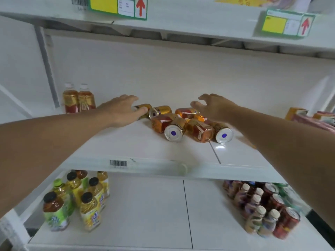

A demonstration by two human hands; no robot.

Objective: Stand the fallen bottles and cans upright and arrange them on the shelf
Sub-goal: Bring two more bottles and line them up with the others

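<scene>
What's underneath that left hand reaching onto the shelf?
A fallen gold can lies on its side under the left hand, whose fingers rest on it. Only its right part shows; the rest, and the shelf beneath the palm, is covered.

Yellow price tags (288, 22) on the top rail; barcode sticker (118, 163) at centre; cartons (297, 113) far right.

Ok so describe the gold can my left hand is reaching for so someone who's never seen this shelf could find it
Look at the middle shelf, where a heap of fallen amber bottles and cans lies near the back. At the heap's left end, the left hand rests over a gold can lying on its side. Its twin, the second gold can, shows its round silver end; this one is leftmost and partly covered by fingers.
</scene>
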